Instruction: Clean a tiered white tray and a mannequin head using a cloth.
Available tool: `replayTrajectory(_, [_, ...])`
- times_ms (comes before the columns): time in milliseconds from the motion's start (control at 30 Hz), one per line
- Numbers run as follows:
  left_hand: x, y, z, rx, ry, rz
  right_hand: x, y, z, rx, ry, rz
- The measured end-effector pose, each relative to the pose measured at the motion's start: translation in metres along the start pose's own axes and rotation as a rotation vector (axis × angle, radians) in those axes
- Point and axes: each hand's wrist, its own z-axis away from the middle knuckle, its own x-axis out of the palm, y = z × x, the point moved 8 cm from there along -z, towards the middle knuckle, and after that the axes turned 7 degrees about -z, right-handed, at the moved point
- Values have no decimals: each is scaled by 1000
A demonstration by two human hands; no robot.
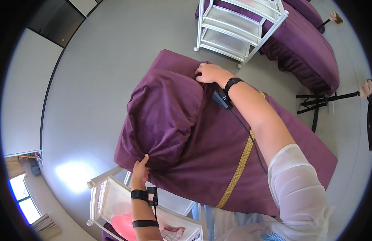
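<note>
A padded purple bed point(294, 126) lies below me, spread with a purple cover that has a gold patterned band point(238, 168). On its upper left part rests a rumpled purple pillow point(165, 108). My left hand point(141, 169) pinches the pillow's lower corner, thumb on top and fingers partly hidden. At the pillow's upper right corner, near the bed's far edge, my right hand point(207, 72) has its fingers curled down on purple fabric; its fingertips are partly hidden. Black straps with small devices are on both wrists, and a cable runs along the right arm.
A white tiered trolley point(231, 33) stands beyond the bed. Another white trolley point(122, 192) at the near side holds a pink bowl point(122, 226). A second purple bed point(306, 57) and a black tripod stand point(317, 101) are at the right, with mannequin heads on stands near the wall.
</note>
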Motion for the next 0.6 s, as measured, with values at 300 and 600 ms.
replayTrajectory(300, [-12, -11, -5, -85, -28, -106, -10, -35, 14, -274, 356, 275])
replayTrajectory(600, [-6, -8, -5, -46, 34, -110, 3, 31, -4, 198, 590, 54])
